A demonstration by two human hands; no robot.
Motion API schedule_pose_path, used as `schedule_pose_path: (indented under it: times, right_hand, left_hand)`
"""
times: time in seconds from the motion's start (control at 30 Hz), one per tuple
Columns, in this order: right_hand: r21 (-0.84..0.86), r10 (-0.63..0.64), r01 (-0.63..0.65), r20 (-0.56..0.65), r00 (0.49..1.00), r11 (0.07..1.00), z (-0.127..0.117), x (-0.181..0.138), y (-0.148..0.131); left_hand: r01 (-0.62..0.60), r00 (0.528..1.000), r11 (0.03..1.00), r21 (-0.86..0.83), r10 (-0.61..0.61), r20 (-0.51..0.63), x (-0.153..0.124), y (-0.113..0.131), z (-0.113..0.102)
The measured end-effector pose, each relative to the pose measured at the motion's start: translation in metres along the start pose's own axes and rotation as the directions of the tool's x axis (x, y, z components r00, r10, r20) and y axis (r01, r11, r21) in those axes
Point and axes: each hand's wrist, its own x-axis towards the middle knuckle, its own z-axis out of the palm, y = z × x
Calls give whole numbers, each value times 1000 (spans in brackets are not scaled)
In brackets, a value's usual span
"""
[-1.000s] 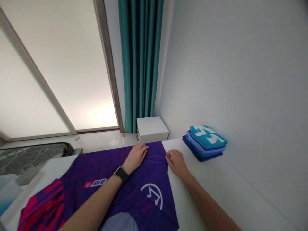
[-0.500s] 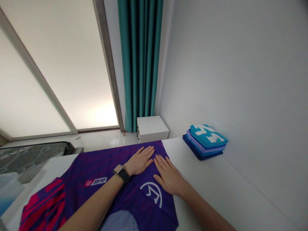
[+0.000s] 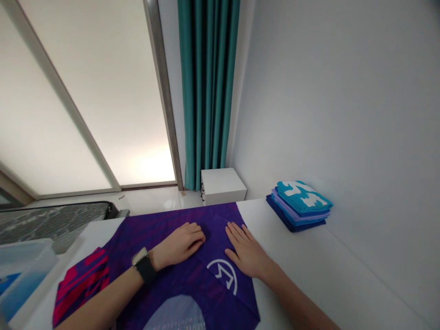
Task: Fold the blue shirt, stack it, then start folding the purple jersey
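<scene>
Shirt (image 3: pixel 137 233), purple, printed, spread on desk (image 3: pixel 309 256); likely light, soft, limp, somewhat slippery, hardly fragile; best taken by corners or outer edges

Left hand (image 3: pixel 180 246): fingers loosely curled at shirt's middle; cannot tell whether fabric is pinched

Right hand (image 3: pixel 246 253): open, fingers extended, laid on shirt near its right edge, gripping nothing

Bin (image 3: pixel 41 252): translucent, at far left; blue contents (image 3: pixel 8 282), kind unclear

Pile (image 3: pixel 299 201): folded textiles, on desk at right
</scene>
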Motion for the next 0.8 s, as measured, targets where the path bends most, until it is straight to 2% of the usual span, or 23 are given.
schedule_pose_path:
  times: [0.07, 0.13, 0.2, 0.23, 0.3, 0.37, 0.5, 0.57, 0.63, 0.8]
  right_hand:
    - [76, -15, 18, -45, 999, 997, 0, 2, 10]
    - [171, 15, 12, -156, 988, 985, 0, 5, 26]
    - [264, 126, -44, -304, 944, 964, -2, 8, 48]
    - [305, 177, -69, -340, 924, 950, -2, 9, 58]
    - [356, 258, -124, -359, 897, 926, -3, 10, 72]
    - [347, 272, -140, -369, 889, 928, -2, 9, 74]
    - [223, 139, -53, -391, 910, 973, 0, -3, 40]
    - [164, 50, 4, -321, 946, 986, -1, -13, 17]
    - [123, 14, 15, -230, 973, 992, -2, -23, -3]
    - [18, -50, 52, -89, 995, 998, -7, -46, -31]
  left_hand:
    - [25, 1000, 999, -40, -25, 6, -14, 0, 2]
    - [58, 998, 995, -82, -59, -12, -24, -1, 6]
    - [77, 996, 989, -127, -82, -36, -30, -3, 9]
    - [78, 995, 986, -149, -86, -48, -31, -5, 11]
    - [73, 994, 980, -183, -86, -67, -32, -7, 13]
    - [70, 992, 976, -208, -89, -86, -31, -9, 15]
    - [40, 993, 972, -233, -65, -100, -29, -13, 18]
    - [23, 994, 975, -223, -47, -101, -29, -15, 19]
    - [21, 994, 979, -203, -42, -100, -29, -14, 19]
    - [47, 990, 986, -160, -67, -122, -30, -10, 15]
